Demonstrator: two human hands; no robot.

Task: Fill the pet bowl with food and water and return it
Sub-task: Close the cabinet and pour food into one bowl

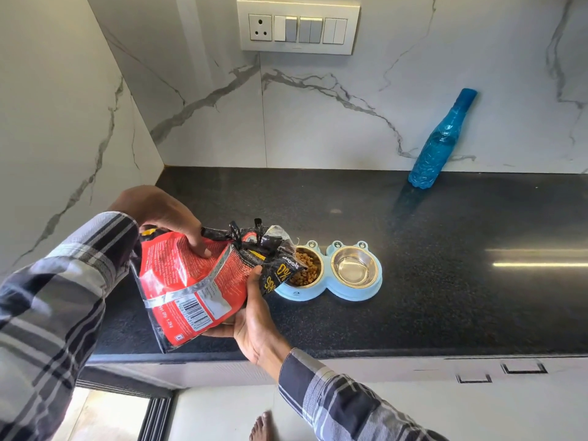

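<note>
Bag [191, 281] in both hands' grip, mouth over bowl [327, 281].

L hand [165, 218] fingers curled gripping from above, R hand [254, 316] cupping below, both forearms angled inward.

White marble walls [318, 122] with grey veins meet in the corner above a black speckled counter [445, 249]; a white switch panel [298, 27] sits high on the back wall; light streaks the counter's right edge; pale cabinets [477, 377] below.
</note>
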